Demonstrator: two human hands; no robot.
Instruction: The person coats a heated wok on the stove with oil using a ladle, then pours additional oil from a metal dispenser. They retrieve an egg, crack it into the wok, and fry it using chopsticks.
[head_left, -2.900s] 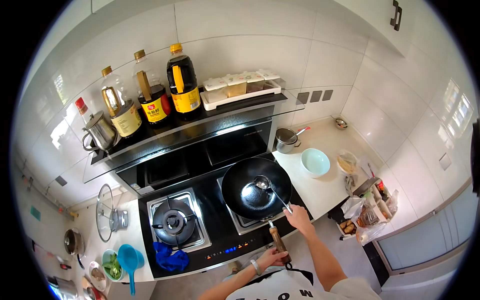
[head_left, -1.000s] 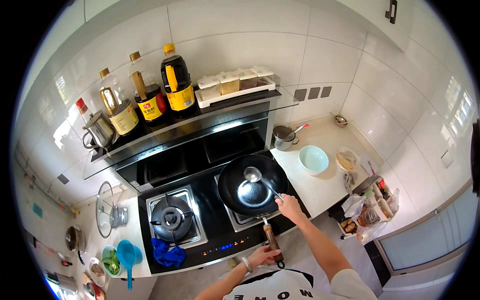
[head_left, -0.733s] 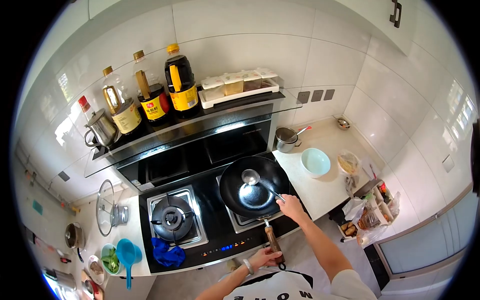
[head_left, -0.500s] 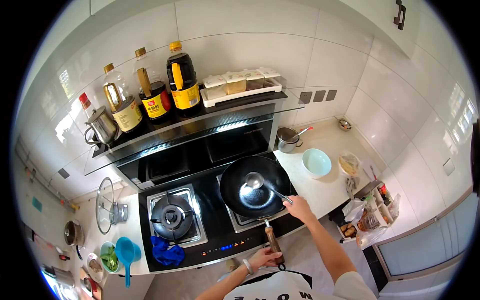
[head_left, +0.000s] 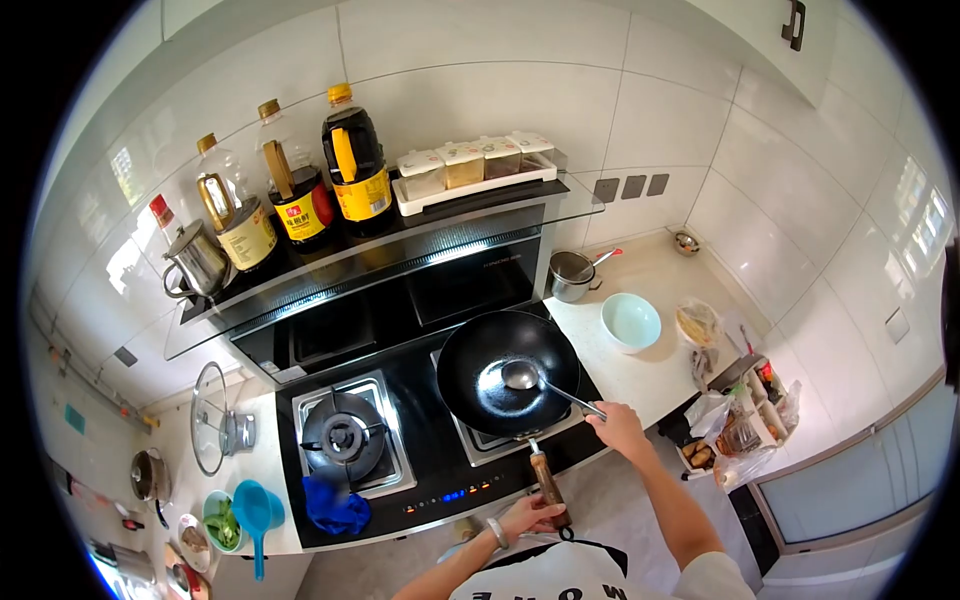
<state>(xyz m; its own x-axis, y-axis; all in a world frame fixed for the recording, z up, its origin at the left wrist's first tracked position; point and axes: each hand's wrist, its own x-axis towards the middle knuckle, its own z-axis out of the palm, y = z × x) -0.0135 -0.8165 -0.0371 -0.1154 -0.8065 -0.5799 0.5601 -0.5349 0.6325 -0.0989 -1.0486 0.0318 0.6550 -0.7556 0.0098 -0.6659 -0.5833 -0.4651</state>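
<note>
A black wok (head_left: 470, 385) sits on the right burner, its inside shiny, with a wooden handle (head_left: 548, 482) pointing toward me. My left hand (head_left: 530, 515) is closed around the lower end of that handle. Held by its shaft end in my right hand (head_left: 618, 428) is a metal ladle (head_left: 521, 375). Its bowl rests in or just over the middle of the wok; whether it touches the metal I cannot tell.
Left of the wok are a bare burner (head_left: 345, 437) and a blue cloth (head_left: 335, 508). A blue dipper (head_left: 258, 507) lies on a bowl of greens (head_left: 222, 520). Rightward stand a pale bowl (head_left: 631, 322) and a small pot (head_left: 571, 277). Sauce bottles (head_left: 360, 190) line the hood shelf.
The ladle's bowl has moved slightly right and down within the wok, and my right hand has drawn back to the right. My left hand stays on the handle.
</note>
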